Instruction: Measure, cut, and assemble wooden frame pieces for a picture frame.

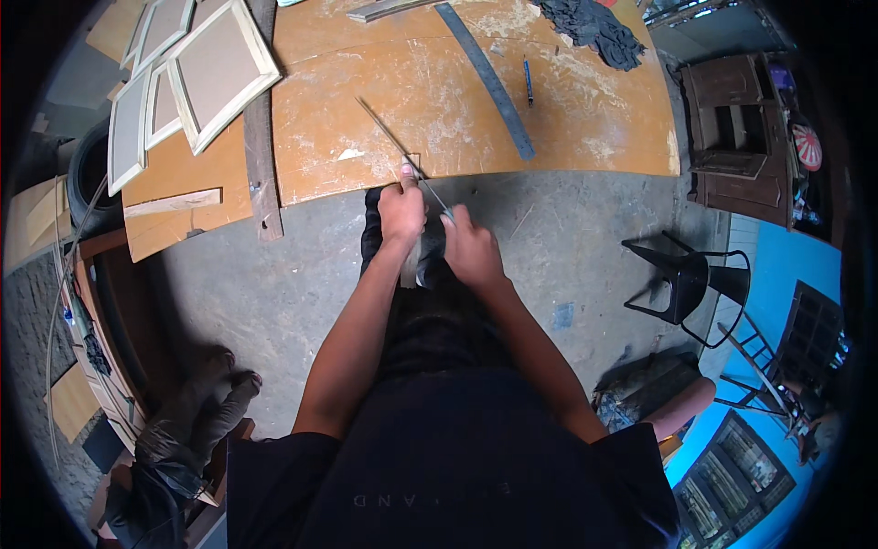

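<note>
My left hand (401, 210) is closed round a narrow strip of wood (409, 274) at the table's front edge, with the thumb pointing away from me. Below the hand, the strip's near end sticks out toward my legs. My right hand (472, 247) grips the handle of a long thin-bladed hand tool (382, 129). Its blade slants forward and left, crossing the strip just beside my left thumb, and its tip lies over the tabletop. Whether it is a file or a saw seen edge-on, I cannot tell. Fingers hide most of the handle.
The worn orange-brown table (338, 73) carries a dark metal ruler (485, 78), a blue pen (528, 82), a black cloth (599, 35) and pale wooden frames (224, 73). A black chair (686, 279) stands right. Another person's legs (206, 412) show at lower left.
</note>
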`<control>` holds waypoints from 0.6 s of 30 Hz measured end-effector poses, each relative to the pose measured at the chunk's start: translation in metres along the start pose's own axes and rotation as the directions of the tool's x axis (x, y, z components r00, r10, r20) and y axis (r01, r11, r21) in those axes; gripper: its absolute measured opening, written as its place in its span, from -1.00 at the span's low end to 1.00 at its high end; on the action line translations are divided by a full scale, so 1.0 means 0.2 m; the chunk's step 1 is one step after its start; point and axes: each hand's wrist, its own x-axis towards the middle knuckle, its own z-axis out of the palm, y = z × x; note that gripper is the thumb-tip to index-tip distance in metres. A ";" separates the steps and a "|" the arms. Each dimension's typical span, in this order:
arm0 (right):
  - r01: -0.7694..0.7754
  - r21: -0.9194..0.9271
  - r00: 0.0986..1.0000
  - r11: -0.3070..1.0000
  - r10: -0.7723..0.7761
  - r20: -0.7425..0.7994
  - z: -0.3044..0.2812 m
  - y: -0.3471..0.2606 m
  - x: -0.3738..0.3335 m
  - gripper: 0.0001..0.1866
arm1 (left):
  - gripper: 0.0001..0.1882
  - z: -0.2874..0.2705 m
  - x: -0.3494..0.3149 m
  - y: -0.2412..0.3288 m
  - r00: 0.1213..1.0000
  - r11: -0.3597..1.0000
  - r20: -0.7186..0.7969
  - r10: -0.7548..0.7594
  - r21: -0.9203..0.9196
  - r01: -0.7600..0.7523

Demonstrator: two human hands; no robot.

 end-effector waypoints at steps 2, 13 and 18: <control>0.012 0.062 1.000 0.998 -0.012 0.000 -0.01 0.08 -0.12 -0.81 | -0.31 -0.01 -0.01 0.00 1.000 0.997 -0.003 -0.026 -0.067 0.025; 0.010 0.025 0.999 1.000 -0.009 -0.032 0.02 0.02 -0.01 -0.74 | -0.41 0.02 0.08 -0.10 0.995 0.995 -0.003 0.102 -0.015 -0.102; -0.011 0.039 0.998 0.999 0.013 -0.055 0.09 0.02 0.03 -0.72 | -0.41 0.03 0.18 -0.18 0.980 0.981 -0.077 0.185 0.072 -0.180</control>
